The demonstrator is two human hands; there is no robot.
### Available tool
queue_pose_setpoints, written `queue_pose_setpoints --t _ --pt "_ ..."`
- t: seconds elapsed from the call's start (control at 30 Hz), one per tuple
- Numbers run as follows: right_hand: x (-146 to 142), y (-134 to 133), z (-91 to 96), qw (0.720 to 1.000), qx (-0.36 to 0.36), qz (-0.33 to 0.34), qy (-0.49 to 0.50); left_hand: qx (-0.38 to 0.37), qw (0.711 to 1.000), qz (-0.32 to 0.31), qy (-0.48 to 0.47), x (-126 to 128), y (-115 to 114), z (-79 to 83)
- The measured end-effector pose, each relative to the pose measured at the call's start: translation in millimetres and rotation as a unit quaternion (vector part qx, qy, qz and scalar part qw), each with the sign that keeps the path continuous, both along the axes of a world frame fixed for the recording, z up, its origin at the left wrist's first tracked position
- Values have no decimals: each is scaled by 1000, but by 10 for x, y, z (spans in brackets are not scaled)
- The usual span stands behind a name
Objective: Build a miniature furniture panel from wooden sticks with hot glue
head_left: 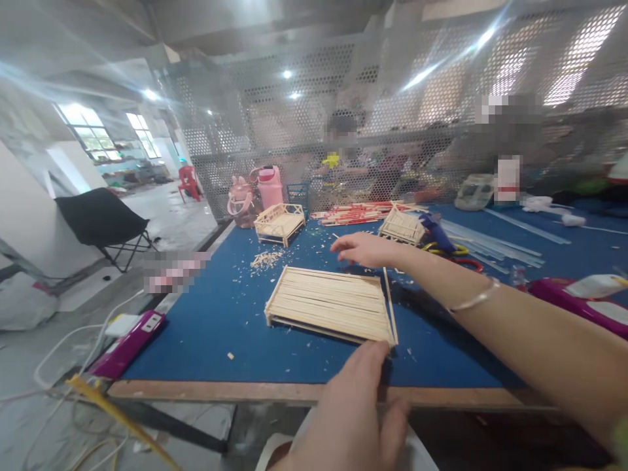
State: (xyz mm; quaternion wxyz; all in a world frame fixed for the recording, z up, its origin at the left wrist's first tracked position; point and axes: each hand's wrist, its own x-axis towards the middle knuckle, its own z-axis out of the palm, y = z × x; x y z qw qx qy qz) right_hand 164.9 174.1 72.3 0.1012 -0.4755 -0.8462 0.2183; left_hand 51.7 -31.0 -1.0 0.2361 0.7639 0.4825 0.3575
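The stick panel (333,304) lies flat on the blue counter (220,327) between the two hands, its slats running left to right. The left hand (348,412) is nearer: loosely open, one fingertip meeting the panel's near right corner. The right hand (363,248) hovers open, palm down, just past the panel's far edge, gripping nothing. Beyond the panel lie shavings (265,258), two small stick frames (279,222) and a blue glue gun (436,232).

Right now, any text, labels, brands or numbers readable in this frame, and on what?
None can be read.
white item at the right edge: any print is too blurred.
purple power strip: no legible marking.
pink bottles: too small to tell.
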Motion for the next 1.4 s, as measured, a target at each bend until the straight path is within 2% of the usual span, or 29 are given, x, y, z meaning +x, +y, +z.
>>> queue_pose_setpoints --t 0.07,0.1,0.17,0.23,0.3,0.37,0.47,0.57,0.63,0.73,0.9,1.17,1.4 --pt "262 -185 -24 998 49 -39 -18 24 1000 12 13 -209 12 146" --pt "390 -308 -58 996 65 -52 -28 35 998 46 15 -363 59 243" --pt "602 -577 -165 994 72 -63 -48 64 980 187 -2 -719 277 461" --pt "719 -818 -301 994 53 -65 -70 64 961 269 -25 -1043 657 656" --pt "743 -976 -432 993 41 -78 -83 -11 974 225 -38 -1249 1101 761" --pt "720 -1038 -534 992 48 -86 -79 -56 982 174 -41 -1323 1478 754" --pt "700 -1009 -608 991 71 -85 -70 -123 986 98 -51 -1296 1762 616" --pt "710 -923 -580 989 81 -97 -77 -158 985 45 -50 -1264 1771 481" --pt "687 -848 -516 990 70 -118 -39 -158 986 34 -41 -1272 1723 440" --pt "562 -695 -402 988 21 -148 33 -141 989 49 -26 -1303 1658 435" --pt "302 -399 -325 990 -35 -129 56 -132 987 96 2 -1356 1618 451" --pt "224 -93 -299 993 19 -105 44 -141 982 122 1 -1364 1568 445" --pt "285 -142 -368 994 37 -86 47 -176 977 113 -35 -1339 1553 443"
